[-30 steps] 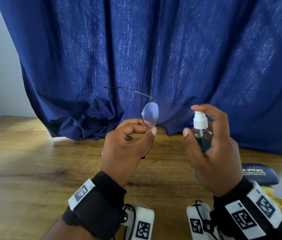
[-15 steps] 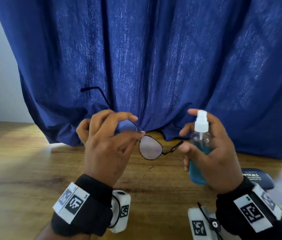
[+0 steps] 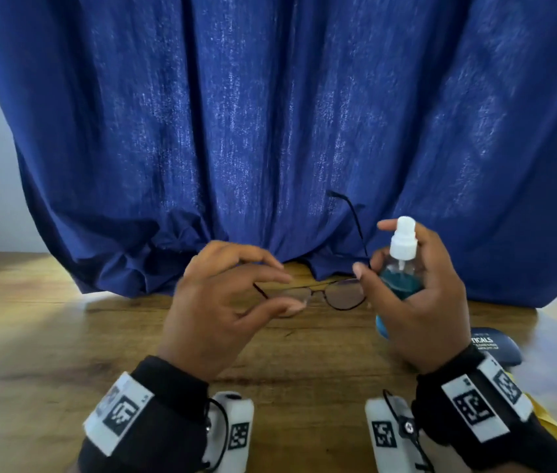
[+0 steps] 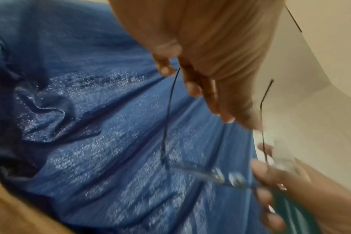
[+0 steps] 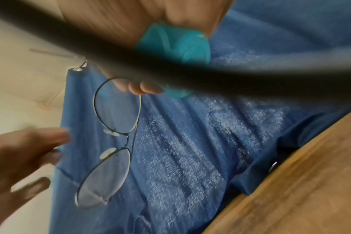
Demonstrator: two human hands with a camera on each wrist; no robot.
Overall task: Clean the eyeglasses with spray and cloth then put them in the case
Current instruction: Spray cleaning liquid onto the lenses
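Watching the head feed, I take the spray bottle (image 3: pixel 401 268) as my marker: it stands upright in the air, white pump on top, blue liquid in its lower part. My right hand (image 3: pixel 420 319) wraps round it from the right, the index finger arched over the pump head and the thumb on the bottle's left face.

The eyeglasses (image 3: pixel 345 295) hang just left of the bottle, above the table (image 3: pixel 31 336). The lenses lie side by side, and one thin temple rises beside the pump. On the right wrist feed, my right fingertips (image 5: pixel 148 88) sit against the rim of the lens nearest the bottle, so this hand carries the frame as well as the bottle. A dark, blurred band crosses that picture and hides part of the grip.

My left hand (image 3: pixel 215 312) is further left of the bottle, beyond the far lens, fingers spread and loosely curved, gripping nothing that I can make out. Its thumb tip overlaps the far lens on the head feed. I cannot tell whether it touches the frame, since the left wrist picture is smeared.

To the right of the bottle and nearer to me, the dark case (image 3: pixel 495 346) lies closed on the table. A yellow cloth (image 3: pixel 543 418) shows nearer again. Behind the bottle hangs a blue curtain (image 3: pixel 270 131).
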